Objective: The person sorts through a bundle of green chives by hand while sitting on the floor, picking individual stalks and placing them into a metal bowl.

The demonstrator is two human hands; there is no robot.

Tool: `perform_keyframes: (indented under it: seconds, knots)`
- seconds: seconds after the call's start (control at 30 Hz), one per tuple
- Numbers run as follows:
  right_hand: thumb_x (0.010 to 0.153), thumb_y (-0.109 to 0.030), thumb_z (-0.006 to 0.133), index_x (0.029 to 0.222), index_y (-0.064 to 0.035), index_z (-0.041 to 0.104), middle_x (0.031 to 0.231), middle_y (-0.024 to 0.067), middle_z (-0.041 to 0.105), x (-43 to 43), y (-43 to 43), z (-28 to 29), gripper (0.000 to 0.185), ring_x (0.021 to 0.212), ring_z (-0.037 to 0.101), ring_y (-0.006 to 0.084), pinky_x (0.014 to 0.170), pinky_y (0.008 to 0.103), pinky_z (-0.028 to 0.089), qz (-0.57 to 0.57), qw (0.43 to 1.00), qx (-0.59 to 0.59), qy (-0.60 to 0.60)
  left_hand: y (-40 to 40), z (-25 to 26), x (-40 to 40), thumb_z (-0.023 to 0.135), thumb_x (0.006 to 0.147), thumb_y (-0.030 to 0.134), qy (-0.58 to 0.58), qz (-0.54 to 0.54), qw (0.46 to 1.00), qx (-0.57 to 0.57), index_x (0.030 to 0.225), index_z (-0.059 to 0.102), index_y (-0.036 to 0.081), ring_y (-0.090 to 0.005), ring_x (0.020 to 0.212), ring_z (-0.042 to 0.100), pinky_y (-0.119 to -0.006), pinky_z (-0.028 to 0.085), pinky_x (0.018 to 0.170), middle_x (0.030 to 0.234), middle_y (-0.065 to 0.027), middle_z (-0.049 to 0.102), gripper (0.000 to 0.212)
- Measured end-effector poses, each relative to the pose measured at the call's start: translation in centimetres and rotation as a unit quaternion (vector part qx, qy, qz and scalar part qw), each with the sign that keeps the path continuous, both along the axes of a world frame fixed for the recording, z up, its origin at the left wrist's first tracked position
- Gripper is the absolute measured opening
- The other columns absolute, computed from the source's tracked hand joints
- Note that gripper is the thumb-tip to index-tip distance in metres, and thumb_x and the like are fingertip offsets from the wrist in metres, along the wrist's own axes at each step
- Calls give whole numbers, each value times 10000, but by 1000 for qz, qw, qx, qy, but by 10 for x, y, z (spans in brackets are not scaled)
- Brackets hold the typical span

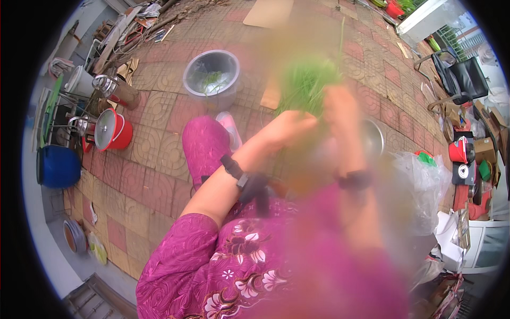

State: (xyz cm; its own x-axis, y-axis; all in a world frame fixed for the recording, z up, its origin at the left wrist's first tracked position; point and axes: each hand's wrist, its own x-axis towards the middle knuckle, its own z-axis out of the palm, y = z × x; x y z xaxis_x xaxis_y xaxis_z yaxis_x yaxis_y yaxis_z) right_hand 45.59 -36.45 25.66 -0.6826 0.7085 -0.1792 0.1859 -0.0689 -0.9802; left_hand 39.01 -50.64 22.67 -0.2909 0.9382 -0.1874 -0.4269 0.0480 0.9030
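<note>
A bunch of long, thin green stalks, grass-like and perhaps chives, is held up in front of me. My left hand is closed around its near left side. On the other side my right hand touches the bunch; a blurred patch over the picture hides how its fingers lie. Single stalks stick out upward. Beyond my left knee stands a clear plastic bucket with some green bits inside. Partly hidden behind my right forearm is a metal basin.
Patterned paving covers the ground. To the left are a red bucket, a thermos flask and a blue drum. Clear plastic bags lie at my right, with a black armchair farther off. A flat board lies ahead.
</note>
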Motion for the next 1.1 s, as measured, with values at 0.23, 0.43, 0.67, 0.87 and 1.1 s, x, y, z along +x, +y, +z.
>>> perform_keyframes:
  seconds: [0.23,0.43,0.67,0.87,1.1]
  knots:
    - [824,-197,533,877,-44,566,640,6,509,-9,-8,-15,165,436,397,67,384,202,330,93,993,8,74,-2,-5,-10,551,829,277,-29,61,997,-26,875,575,64,-29,428,314,-184,235,379,689,23,532,219]
    - [855,-188,492,822,-17,559,633,-4,509,-15,-16,-13,187,502,443,106,530,282,415,145,988,-43,-9,-9,-6,-14,509,856,271,280,9,955,97,852,575,91,-22,440,344,-180,256,389,662,38,517,191]
    - [840,-205,518,906,12,569,689,36,560,-55,-38,31,232,584,514,135,550,265,432,203,963,170,-46,-42,-38,-49,466,884,244,15,137,984,117,945,525,47,-35,420,324,-183,261,389,647,31,479,214]
    - [833,-243,515,1038,30,541,942,142,599,-149,-21,-52,343,912,555,236,805,311,420,181,894,402,-75,-69,-44,-78,463,888,261,-141,255,951,102,1055,480,2,-46,471,336,-174,270,414,731,7,469,309]
    - [848,-243,493,1003,34,559,914,110,608,-103,-99,-19,324,847,587,188,772,301,443,425,904,38,-22,-87,-51,-93,461,885,238,-172,366,910,92,1054,520,30,-58,507,404,-188,296,424,814,-10,544,274]
